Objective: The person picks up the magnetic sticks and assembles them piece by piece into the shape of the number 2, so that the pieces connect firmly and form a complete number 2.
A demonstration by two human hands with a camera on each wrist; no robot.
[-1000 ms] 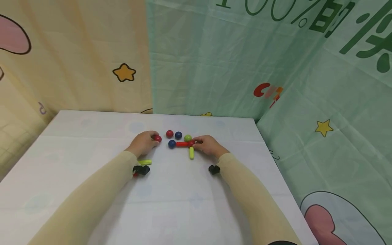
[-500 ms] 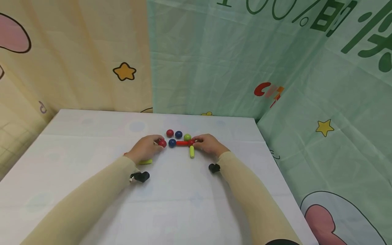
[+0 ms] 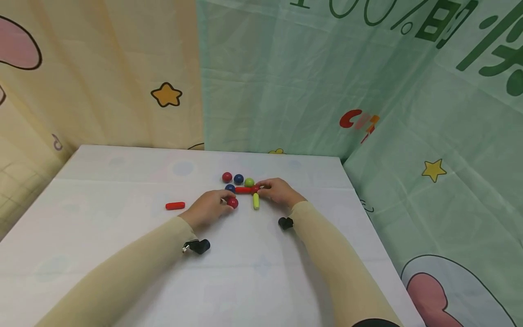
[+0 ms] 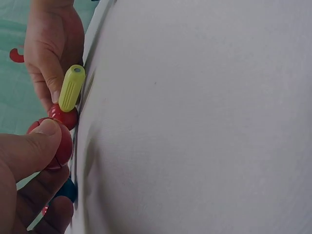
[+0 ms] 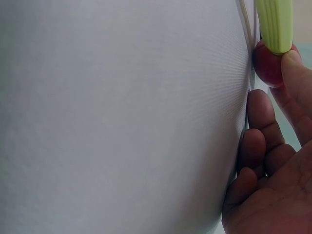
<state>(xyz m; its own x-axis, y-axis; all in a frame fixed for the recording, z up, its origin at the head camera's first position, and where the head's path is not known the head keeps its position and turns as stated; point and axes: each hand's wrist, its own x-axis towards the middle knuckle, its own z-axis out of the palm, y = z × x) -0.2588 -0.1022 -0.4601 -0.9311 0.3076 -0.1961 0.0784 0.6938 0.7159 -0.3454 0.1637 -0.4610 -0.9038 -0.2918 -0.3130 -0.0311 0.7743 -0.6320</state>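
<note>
My left hand (image 3: 209, 208) pinches a red ball (image 3: 232, 202) between thumb and fingers; in the left wrist view the thumb lies across this ball (image 4: 62, 148). My right hand (image 3: 279, 192) pinches another red ball (image 3: 255, 189) at the right end of a red rod (image 3: 243, 190). From that same ball a yellow-green rod (image 3: 256, 201) points toward the near side; the right wrist view shows the rod's ribbed side (image 5: 276, 24) up against the ball. A blue ball (image 3: 230, 187) sits at the red rod's left end, partly covered by my left fingers.
Behind the joined pieces lie a red ball (image 3: 226, 177), a blue ball (image 3: 239, 179) and a green ball (image 3: 249, 182). A loose red rod (image 3: 175, 205) lies left of my left hand. The white table (image 3: 261, 281) meets printed curtains at the back and right.
My left hand has carried its red ball right and nearer to me, uncovering the loose red rod and covering a yellow-green rod. My right hand has stayed at its ball.
</note>
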